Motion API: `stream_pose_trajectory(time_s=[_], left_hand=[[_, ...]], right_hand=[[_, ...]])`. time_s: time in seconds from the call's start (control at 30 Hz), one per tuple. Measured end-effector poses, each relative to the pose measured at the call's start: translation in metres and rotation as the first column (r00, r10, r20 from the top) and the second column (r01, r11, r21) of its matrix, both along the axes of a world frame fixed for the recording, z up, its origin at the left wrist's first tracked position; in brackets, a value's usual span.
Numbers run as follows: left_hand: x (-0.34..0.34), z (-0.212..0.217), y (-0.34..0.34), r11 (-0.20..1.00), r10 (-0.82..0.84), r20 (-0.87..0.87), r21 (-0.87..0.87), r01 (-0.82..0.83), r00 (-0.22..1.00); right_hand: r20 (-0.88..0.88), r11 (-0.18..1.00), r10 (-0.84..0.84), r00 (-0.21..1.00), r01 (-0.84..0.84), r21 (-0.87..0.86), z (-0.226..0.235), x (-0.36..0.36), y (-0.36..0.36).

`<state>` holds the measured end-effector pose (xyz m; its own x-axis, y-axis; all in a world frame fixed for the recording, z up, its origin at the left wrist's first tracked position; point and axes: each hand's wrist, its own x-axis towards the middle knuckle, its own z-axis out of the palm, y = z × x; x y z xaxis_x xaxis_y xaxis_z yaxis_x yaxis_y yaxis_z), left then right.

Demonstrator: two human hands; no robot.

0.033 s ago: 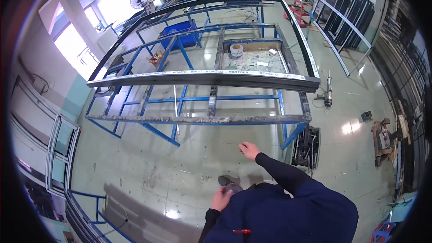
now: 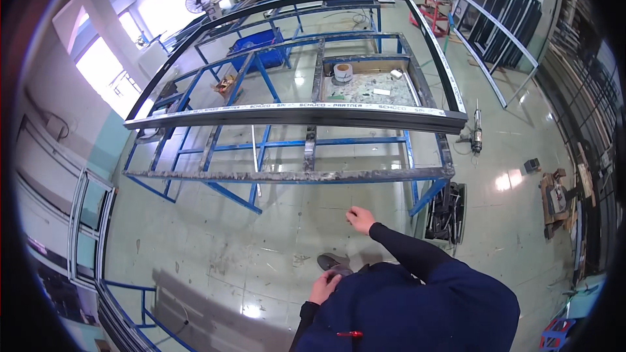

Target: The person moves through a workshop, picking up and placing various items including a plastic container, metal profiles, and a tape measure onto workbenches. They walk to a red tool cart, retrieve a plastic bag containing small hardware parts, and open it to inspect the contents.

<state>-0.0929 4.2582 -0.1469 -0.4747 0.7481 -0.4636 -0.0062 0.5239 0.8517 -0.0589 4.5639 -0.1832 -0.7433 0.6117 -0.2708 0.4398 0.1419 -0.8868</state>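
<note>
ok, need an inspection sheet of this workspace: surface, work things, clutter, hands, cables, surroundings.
Surface: blue-legged bench, scuffed bars, littered tray set in.
Work things: large dark frame over the bench, neither hand touching it.
Clutter: white roll in the tray; blue bin farther back; dark tools near the bench's right leg.
Hands: right hand loosely curled, nothing seen in it; left hand by the torso, grip unclear.
Cables: thin cord beside the power tool.
Surroundings: fan far left; stacked frames standing at right.
</note>
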Motion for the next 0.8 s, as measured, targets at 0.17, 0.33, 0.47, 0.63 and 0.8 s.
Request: stream_pose_trajectory(time_s=[0.17,0.33,0.47,0.63,0.8], left_hand=[[-0.123,0.015,0.039,0.997,0.029,-0.191,-0.062,-0.041,0.981],[-0.233,0.059,0.101,0.975,-0.158,-0.266,-0.196,0.108,0.951],[-0.291,0.056,0.161,0.970,-0.115,-0.288,-0.237,0.045,0.951],[-0.294,0.057,0.246,0.958,0.222,-0.115,-0.160,-0.239,0.968],[-0.276,0.054,0.269,0.954,-0.066,0.129,-0.281,0.100,0.990]], right_hand=[[-0.029,0.999,0.012,0.999,-0.011,0.033,0.000,-0.061,-0.010],[-0.100,0.998,-0.046,0.994,0.042,-0.042,0.051,-0.120,0.039],[-0.150,0.999,-0.050,0.987,0.049,-0.011,0.077,-0.168,0.103],[-0.345,0.983,0.041,0.938,0.023,0.180,0.125,-0.248,0.190],[-0.588,0.937,0.135,0.797,0.091,0.338,0.241,-0.344,0.265]])
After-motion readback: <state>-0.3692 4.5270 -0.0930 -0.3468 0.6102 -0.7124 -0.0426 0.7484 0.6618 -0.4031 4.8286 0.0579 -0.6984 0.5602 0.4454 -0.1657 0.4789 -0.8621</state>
